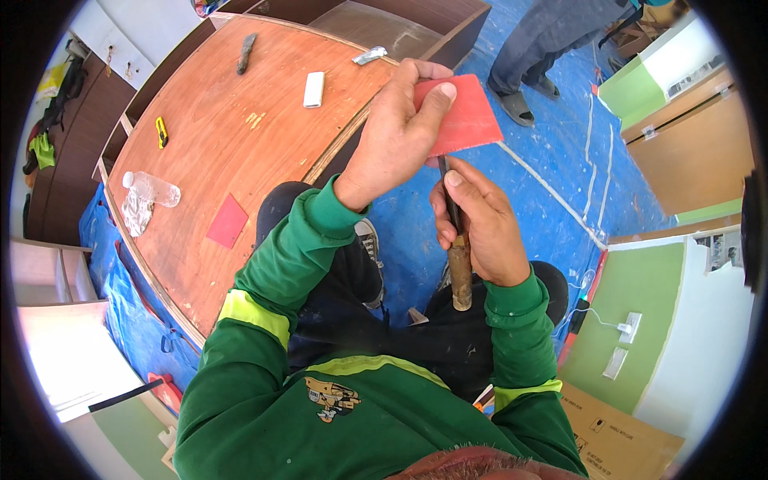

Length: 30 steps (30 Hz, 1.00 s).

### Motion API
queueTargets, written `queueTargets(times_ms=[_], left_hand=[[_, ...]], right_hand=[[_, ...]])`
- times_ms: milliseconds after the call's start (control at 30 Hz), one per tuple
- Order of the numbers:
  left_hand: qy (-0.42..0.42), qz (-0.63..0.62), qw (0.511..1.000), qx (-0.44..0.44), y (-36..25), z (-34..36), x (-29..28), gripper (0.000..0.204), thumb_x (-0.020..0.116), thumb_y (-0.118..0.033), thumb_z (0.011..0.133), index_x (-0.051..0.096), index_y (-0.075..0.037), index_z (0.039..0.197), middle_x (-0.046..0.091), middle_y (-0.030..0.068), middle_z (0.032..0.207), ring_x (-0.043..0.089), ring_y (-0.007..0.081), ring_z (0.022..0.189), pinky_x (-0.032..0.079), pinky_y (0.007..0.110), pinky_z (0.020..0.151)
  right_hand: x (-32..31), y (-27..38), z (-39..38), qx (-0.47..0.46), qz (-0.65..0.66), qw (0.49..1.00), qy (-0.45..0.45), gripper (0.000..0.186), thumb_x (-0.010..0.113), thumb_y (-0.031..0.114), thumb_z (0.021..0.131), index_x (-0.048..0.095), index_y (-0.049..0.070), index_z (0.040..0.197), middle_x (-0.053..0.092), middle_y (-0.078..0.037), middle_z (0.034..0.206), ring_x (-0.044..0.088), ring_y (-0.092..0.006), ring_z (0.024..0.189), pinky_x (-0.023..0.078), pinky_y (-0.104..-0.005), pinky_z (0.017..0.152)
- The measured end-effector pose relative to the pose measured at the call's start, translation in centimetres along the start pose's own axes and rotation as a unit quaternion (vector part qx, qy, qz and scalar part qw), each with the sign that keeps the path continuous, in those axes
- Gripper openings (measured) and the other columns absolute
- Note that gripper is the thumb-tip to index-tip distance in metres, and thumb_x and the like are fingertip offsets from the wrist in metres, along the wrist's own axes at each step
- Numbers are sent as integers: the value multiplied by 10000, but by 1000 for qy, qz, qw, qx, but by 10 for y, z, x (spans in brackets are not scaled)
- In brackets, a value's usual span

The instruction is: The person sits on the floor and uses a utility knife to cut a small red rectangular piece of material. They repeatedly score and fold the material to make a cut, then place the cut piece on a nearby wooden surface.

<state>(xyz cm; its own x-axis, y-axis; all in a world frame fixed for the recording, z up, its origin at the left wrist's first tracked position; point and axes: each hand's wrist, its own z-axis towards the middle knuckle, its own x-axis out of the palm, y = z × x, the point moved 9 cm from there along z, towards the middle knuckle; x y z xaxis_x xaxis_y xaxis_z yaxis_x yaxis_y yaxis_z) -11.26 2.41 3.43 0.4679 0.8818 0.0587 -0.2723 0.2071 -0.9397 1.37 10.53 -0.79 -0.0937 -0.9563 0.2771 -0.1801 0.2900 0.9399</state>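
My left hand (404, 120) is closed on a flat red square sheet (468, 120), thumb on its face and fingers behind. The sheet's lower edge looks slightly ragged. Just below it, my right hand (484, 212) grips a tool with a dark metal shaft and a worn wooden handle (461, 272). The shaft points up at the sheet's lower left corner. Its tip is hidden near my left hand, so I cannot tell its kind or whether it touches the sheet. A second red sheet (228, 221) lies on the wooden panel (208, 120) to my left.
On the panel are a yellow cutter knife (162, 133), a clear plastic bottle (152, 189), a white box-shaped item (314, 90), a putty knife-like tool (246, 54) and a crumpled foil packet (370, 56). Blue sheeting (552, 152) covers the floor. Another person's legs (536, 48) stand at far right.
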Motion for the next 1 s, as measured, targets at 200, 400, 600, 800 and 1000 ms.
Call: queueTargets(times_ms=[200, 400, 600, 800, 1000], left_hand=[[-22, 12, 999, 33, -1, 0, 0, 293, 615, -227, 1091, 596, 29, 1231, 682, 99, 937, 596, 92, 724, 513, 288, 618], [-28, 6, 998, 59, -6, -1, 1, 298, 613, -226, 1089, 597, 35, 1232, 685, 116, 995, 606, 100, 814, 523, 297, 709], [-16, -8, 1000, 11, -6, 0, -2, 284, 609, -222, 1089, 591, 30, 1220, 679, 103, 926, 584, 99, 690, 505, 289, 594], [-17, -4, 999, 39, -1, 2, -2, 275, 601, -219, 1093, 581, 23, 1221, 674, 101, 892, 579, 88, 616, 495, 277, 494], [-10, -16, 1000, -7, -6, -2, 0, 287, 597, -224, 1097, 566, 24, 1238, 665, 100, 882, 611, 89, 616, 516, 270, 477]], right_hand=[[-4, -9, 6, 7, -27, 999, -25, 469, 491, 298, 1143, 541, -4, 1498, 565, -26, 867, 511, -87, 631, 465, -257, 544], [-4, -9, 8, 9, -8, 1000, -5, 465, 498, 308, 1141, 550, 0, 1485, 561, -24, 859, 507, -84, 620, 461, -255, 541], [-2, -3, -1, 8, 4, 1000, -2, 466, 507, 323, 1145, 553, 6, 1483, 565, -21, 854, 510, -76, 619, 456, -242, 544], [0, -1, -1, 2, 9, 1000, 6, 467, 514, 329, 1144, 556, 3, 1477, 568, -22, 854, 515, -74, 622, 454, -238, 545], [0, 3, -1, -1, -4, 1000, 11, 433, 505, 316, 1138, 549, -12, 1417, 569, -41, 885, 497, -84, 613, 465, -251, 555]])
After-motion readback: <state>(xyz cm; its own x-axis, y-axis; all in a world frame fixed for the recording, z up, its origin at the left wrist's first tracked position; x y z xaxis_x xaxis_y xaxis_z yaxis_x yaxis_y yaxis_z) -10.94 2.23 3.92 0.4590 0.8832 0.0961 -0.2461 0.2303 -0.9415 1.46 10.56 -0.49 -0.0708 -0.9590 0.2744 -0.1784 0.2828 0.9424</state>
